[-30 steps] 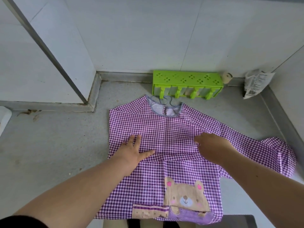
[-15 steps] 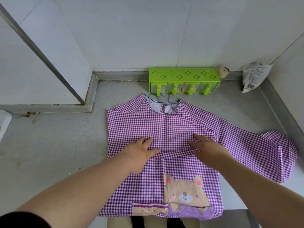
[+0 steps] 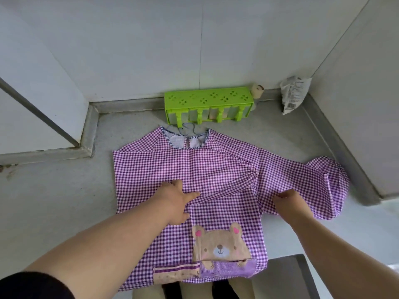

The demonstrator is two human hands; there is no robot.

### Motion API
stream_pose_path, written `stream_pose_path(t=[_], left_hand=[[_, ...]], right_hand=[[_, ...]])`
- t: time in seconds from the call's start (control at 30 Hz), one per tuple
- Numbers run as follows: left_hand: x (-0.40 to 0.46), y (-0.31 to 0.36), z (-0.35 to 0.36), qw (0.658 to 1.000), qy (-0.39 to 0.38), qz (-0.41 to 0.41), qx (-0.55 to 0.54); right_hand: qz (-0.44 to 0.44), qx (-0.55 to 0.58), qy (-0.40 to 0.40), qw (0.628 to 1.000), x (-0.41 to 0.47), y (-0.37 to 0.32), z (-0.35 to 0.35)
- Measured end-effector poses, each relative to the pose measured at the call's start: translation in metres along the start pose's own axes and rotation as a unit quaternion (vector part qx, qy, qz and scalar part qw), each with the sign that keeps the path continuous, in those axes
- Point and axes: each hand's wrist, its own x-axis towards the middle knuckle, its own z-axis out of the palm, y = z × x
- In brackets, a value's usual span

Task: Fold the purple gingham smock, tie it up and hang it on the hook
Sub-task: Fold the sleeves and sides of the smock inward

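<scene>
On the grey floor, in the corner between the white walls, we see the purple gingham smock (image 3: 194, 169) lying flat with its front up. Its neckline points to the far wall, and the bear patch (image 3: 220, 244) is on the near part. The sleeve on our right side is stretched out toward the right wall, and its cuff is folded and a little bunched.

Our left hand (image 3: 176, 199) rests flat on the middle of the smock, with the fingers straight and pressing the cloth. Our right hand (image 3: 289, 200) is at the lower edge of the right sleeve, near the armpit. Its fingers are curled and pinch the cloth there.

Just beyond the neckline stands a green hook rack (image 3: 208, 106) against the far wall. A white packet (image 3: 294, 93) leans in the far right corner.
</scene>
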Motion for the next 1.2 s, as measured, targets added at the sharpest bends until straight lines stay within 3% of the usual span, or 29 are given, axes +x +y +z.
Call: stream_pose_path(t=[0.27,0.37,0.53,0.6,0.67,0.77,0.83,0.9,1.03,1.2], left_hand=[[0.007,0.003,0.002,1.000,-0.015,-0.009,-0.001],[0.006,0.004,0.002,1.000,-0.016,-0.013,-0.014],[0.006,0.004,0.003,0.999,-0.012,-0.017,-0.038],[0.006,0.004,0.002,0.999,-0.011,-0.016,-0.037],[0.005,0.004,0.004,0.999,-0.012,-0.015,-0.032],[0.005,0.005,0.005,0.999,-0.005,-0.017,-0.031],[0.004,0.005,0.006,0.999,0.000,-0.018,-0.031],[0.004,0.004,0.007,0.999,0.008,-0.019,-0.030],[0.004,0.004,0.011,0.999,0.023,-0.020,-0.025],[0.002,0.002,0.014,0.998,0.036,-0.017,-0.044]], right_hand=[[0.158,0.107,-0.017,0.981,0.021,0.040,-0.007],[0.219,0.193,0.001,0.956,0.017,0.038,-0.015],[0.255,0.457,0.092,0.847,-0.007,0.022,-0.027],[0.261,0.550,0.111,0.786,-0.004,0.026,-0.027],[0.251,0.599,0.070,0.757,-0.003,0.028,-0.031],[0.260,0.714,0.038,0.649,0.001,0.031,-0.031],[0.247,0.759,0.028,0.601,0.003,0.027,-0.029],[0.228,0.766,-0.006,0.601,0.002,0.022,-0.027],[0.196,0.716,-0.033,0.669,0.001,0.005,-0.032],[0.125,0.713,0.059,0.687,-0.011,-0.041,-0.054]])
